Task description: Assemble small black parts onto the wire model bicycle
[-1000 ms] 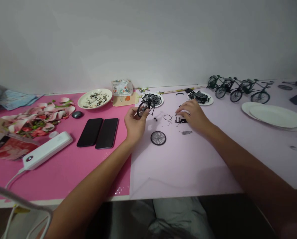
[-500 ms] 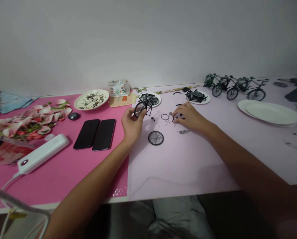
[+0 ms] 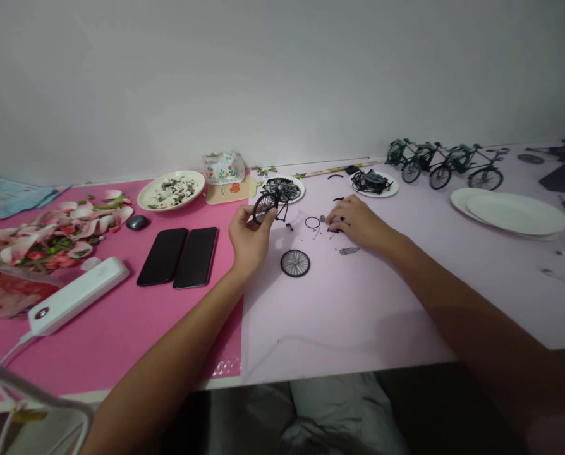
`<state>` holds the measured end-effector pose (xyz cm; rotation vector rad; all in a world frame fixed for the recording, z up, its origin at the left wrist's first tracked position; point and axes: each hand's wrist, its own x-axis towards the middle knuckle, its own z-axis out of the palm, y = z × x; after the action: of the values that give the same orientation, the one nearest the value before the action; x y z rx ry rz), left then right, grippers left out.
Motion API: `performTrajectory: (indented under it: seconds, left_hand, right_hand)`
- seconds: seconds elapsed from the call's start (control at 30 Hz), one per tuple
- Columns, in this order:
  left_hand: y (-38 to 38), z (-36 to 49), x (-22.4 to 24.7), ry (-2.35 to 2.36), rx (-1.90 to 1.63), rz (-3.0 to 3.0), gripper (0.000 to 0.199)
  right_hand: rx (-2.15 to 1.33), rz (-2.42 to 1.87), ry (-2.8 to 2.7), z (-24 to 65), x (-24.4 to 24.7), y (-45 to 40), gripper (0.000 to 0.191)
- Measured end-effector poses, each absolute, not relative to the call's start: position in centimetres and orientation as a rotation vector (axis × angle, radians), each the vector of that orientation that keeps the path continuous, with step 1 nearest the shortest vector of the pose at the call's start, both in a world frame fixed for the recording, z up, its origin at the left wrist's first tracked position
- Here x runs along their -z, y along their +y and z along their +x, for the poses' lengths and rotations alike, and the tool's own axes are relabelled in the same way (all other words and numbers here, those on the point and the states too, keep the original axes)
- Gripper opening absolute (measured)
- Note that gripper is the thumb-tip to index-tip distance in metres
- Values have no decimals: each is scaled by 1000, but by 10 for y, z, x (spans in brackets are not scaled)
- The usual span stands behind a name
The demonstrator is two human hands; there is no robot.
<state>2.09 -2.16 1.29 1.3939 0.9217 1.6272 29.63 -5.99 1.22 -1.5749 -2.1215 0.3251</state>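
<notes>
On the bench [image 3: 358,303], two phones [image 3: 178,256] are lying at 9 o'clock of the left hand [image 3: 247,237], which is pinching a bike [image 3: 270,203] by its wheel, lifted above the bench. A loose wheel [image 3: 295,263] is lying at 4 o'clock of it. The right hand [image 3: 358,221] is resting fingers-down, closing on small black parts [image 3: 334,229] beside a ring [image 3: 312,222]

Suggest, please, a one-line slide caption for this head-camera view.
Left hand holds a half-built model bicycle while right hand rests on small parts beside a loose wheel.
</notes>
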Motion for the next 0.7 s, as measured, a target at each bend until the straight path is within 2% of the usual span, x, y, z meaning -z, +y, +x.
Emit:
performTrajectory:
  seconds: [0.13, 0.53, 0.7]
  left_hand:
    - [-21, 21, -13, 953, -1622, 1395, 39]
    - [-21, 21, -11, 924, -1631, 1408, 36]
    - [-20, 21, -10, 935, -1619, 1412, 37]
  right_hand:
    - [-280, -1551, -2075, 298, -13, -60, 28]
    - [-409, -1657, -2156, 307, -20, -68, 13]
    - [-400, -1685, -2169, 303, -17, -69, 17]
